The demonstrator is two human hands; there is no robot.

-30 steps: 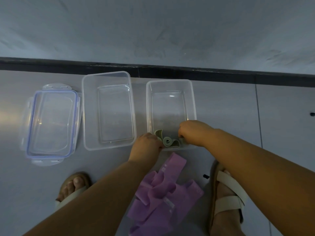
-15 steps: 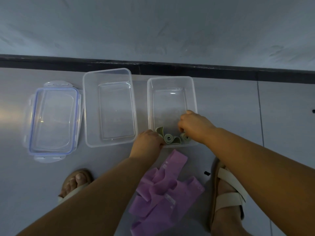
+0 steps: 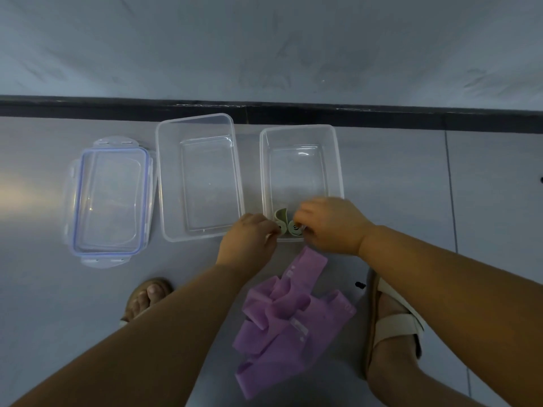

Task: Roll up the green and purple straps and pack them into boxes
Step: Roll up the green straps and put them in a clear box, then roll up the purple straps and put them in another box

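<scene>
A rolled green strap (image 3: pixel 286 223) lies in the near end of the right clear box (image 3: pixel 338 171). My left hand (image 3: pixel 249 240) is at the box's near left corner, fingertips curled against the strap's left coil. My right hand (image 3: pixel 329 224) reaches over the near right rim and pinches the strap's right coil. The purple strap (image 3: pixel 291 318) lies loose and crumpled on the floor between my feet, just below the box. A second clear box (image 3: pixel 164 177) stands to the left with nothing inside.
A clear lid with a blue seal (image 3: pixel 110 198) lies at far left. A dark skirting strip (image 3: pixel 293 113) runs along the wall behind the boxes. My sandalled feet (image 3: pixel 393 327) flank the purple strap on the grey tiled floor.
My right hand has shifted left and lower over the near rim onto the green strap. The strap's coils have been pushed closer together in the box's near end.
</scene>
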